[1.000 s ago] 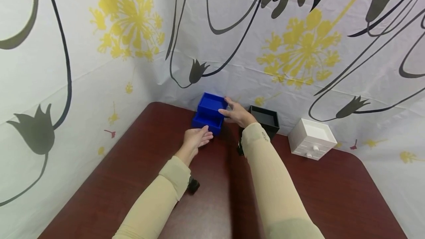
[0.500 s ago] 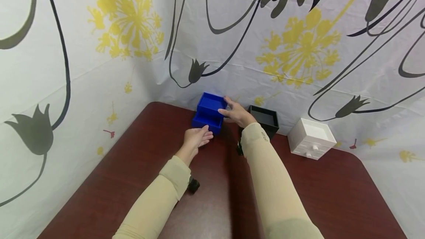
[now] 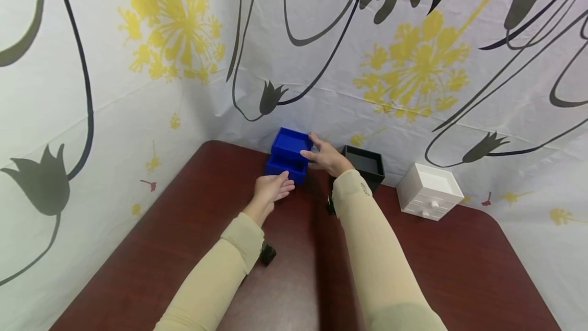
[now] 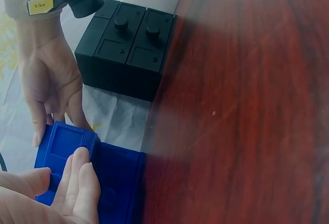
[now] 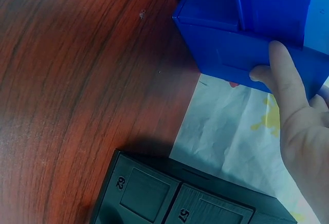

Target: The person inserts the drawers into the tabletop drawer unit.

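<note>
In the head view, a small blue drawer box (image 3: 291, 142) stands at the table's back, its upper drawer (image 3: 286, 170) partly pulled out. My left hand (image 3: 270, 189) is at the drawer's front; in the left wrist view its thumb and fingers lie on either side of the drawer knob (image 4: 53, 183) and pinch it. Below that, the lower drawer front (image 4: 123, 178) lies in shadow, flush with the box. My right hand (image 3: 327, 157) rests on the box's right side with extended fingers (image 5: 288, 80); part of it is hidden behind the box.
A black drawer box (image 3: 365, 165) stands right of the blue one, partly behind my right forearm. Farther right is a white drawer box (image 3: 432, 192) with round knobs. The reddish-brown table (image 3: 193, 239) meets a patterned cloth (image 3: 331, 96) behind.
The blue drawer has slid slightly inward, with my left hand following it at the knob. My right hand stays on the box's side. The head view has shifted a little.
</note>
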Demonstrator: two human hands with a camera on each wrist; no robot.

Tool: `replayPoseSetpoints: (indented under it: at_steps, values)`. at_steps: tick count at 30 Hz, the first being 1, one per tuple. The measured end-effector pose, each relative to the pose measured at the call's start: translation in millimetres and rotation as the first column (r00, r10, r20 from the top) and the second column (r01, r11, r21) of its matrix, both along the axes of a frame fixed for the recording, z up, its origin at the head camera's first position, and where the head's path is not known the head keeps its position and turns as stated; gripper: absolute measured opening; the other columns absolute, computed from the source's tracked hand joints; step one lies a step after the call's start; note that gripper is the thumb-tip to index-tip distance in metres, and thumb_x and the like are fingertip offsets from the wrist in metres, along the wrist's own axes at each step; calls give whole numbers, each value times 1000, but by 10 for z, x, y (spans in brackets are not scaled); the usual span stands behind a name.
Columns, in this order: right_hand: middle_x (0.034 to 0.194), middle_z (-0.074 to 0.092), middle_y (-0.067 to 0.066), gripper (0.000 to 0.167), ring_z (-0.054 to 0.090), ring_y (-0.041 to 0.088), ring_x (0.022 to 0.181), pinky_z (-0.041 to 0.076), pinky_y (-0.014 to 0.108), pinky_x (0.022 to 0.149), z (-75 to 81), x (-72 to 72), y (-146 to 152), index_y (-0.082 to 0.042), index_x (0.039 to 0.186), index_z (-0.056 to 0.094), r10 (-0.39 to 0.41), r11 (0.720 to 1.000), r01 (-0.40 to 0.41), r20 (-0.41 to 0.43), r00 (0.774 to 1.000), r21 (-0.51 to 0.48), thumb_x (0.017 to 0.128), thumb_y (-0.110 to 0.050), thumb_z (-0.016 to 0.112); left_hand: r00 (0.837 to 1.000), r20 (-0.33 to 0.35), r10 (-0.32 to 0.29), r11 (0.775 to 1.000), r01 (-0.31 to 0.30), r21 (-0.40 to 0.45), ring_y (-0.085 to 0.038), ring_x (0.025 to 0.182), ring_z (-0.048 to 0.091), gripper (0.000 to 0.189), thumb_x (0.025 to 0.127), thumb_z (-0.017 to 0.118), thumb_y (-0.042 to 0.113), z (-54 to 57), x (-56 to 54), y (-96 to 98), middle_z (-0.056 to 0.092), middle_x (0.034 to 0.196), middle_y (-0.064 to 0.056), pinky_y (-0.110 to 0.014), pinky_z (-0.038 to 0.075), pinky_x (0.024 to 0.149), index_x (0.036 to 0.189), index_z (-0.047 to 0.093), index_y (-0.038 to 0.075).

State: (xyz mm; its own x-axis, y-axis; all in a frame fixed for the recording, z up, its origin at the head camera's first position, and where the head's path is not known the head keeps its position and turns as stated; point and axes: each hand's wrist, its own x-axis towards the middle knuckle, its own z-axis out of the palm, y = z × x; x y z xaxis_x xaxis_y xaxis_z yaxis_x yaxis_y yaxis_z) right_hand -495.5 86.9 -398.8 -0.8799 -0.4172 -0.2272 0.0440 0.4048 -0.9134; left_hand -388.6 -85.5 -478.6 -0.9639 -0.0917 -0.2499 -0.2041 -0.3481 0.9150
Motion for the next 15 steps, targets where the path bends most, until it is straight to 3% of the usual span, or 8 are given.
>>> replayPoseSetpoints:
  at_steps: [15]
  values:
    - [171, -2, 0, 84, 25, 34, 151, 40, 56, 110, -3, -13, 6, -27, 165, 8, -11, 1000, 11, 2, 1000, -10, 102, -21, 63, 1000, 17, 0, 1000, 0, 1, -22, 95, 75, 42, 98, 70, 30, -2, -30, 7, 76, 104, -15, -34, 59, 84, 122, 67, -5]
